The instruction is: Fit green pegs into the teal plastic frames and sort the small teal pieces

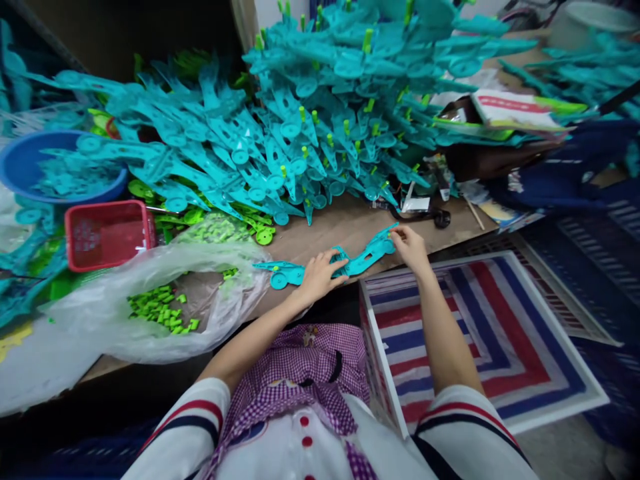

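A long teal plastic part (pixel 363 257) lies flat on the brown cardboard table top (pixel 345 223), near its front edge. My left hand (pixel 320 275) is closed over the part's middle, fingers pressing it down. My right hand (pixel 410 245) pinches the part's right end, where a small green peg shows at the fingertips. The part's left end, with a round disc, sticks out past my left hand.
A big heap of teal parts with green pegs (pixel 310 127) fills the back of the table. A clear bag of green pegs (pixel 160 307) lies left, beside a red basket (pixel 107 233) and a blue bowl (pixel 60 167). A striped box (pixel 480 333) stands below right.
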Demonstrator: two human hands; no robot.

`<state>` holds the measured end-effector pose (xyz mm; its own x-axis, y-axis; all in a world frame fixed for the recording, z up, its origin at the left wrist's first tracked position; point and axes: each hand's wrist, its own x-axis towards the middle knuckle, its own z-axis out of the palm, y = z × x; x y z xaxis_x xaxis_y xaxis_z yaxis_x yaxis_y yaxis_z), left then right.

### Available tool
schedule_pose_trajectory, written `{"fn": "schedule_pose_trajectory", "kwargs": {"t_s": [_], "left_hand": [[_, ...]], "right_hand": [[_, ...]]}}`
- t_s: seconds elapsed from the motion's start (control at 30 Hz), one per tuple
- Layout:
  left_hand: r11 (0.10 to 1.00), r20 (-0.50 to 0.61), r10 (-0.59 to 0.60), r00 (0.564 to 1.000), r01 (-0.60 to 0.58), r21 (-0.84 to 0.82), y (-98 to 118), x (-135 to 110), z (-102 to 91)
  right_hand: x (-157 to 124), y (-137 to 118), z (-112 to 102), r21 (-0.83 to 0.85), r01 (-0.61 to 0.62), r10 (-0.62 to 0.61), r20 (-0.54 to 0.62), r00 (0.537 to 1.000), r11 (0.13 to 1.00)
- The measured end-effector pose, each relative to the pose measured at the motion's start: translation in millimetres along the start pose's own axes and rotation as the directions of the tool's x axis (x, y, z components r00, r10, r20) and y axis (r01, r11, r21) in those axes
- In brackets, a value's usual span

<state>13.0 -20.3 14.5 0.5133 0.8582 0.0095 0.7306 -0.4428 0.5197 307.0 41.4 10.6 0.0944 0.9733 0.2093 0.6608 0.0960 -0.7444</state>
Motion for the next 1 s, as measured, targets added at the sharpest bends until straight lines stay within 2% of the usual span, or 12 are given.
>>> {"fn": "schedule_pose_trajectory", "kwargs": {"t_s": [0.1,0.2,0.4,0.6,0.7,0.87,1.0], "left_hand": [[0.999,0.014,-0.003,1.0,0.002,0.037,0.5,1.8,-0.2],[0.999,0.021,-0.013,1.0,0.012,0.039,0.5,2.6,-0.2],[0.999,0.023,-0.023,0.999,0.022,0.027,-1.4,2.5,1.9],[0.999,0.035,-0.033,0.999,0.032,0.02,-2.0,2.9,2.7],[0.999,0.035,-0.033,0.999,0.031,0.032,-1.8,2.9,2.5],[0.999,0.03,-0.04,0.999,0.04,0.025,-1.1,3.5,1.9],[0.999,0.04,-0.038,0.998,0.037,0.021,-1.0,4.2,1.4]], "right_hand": [[5.4,4.7,5.0,-0.095,0.108,-0.102,0.069,0.992,0.99],[4.5,3.2,2.0,-0.158,0.188,-0.176,0.089,0.98,0.969],[1.9,2.4,-6.3,-0.226,0.228,-0.208,0.109,0.972,0.947],[4.2,-1.5,-8.1,-0.153,0.273,-0.249,0.159,0.955,0.95],[8.9,4.8,-8.3,-0.093,0.224,-0.209,0.153,0.966,0.97],[11.9,23.8,-5.1,0.133,0.012,-0.033,0.158,0.987,0.991],[9.3,28.3,-3.9,0.161,0.009,-0.033,0.145,0.989,0.987]]}}
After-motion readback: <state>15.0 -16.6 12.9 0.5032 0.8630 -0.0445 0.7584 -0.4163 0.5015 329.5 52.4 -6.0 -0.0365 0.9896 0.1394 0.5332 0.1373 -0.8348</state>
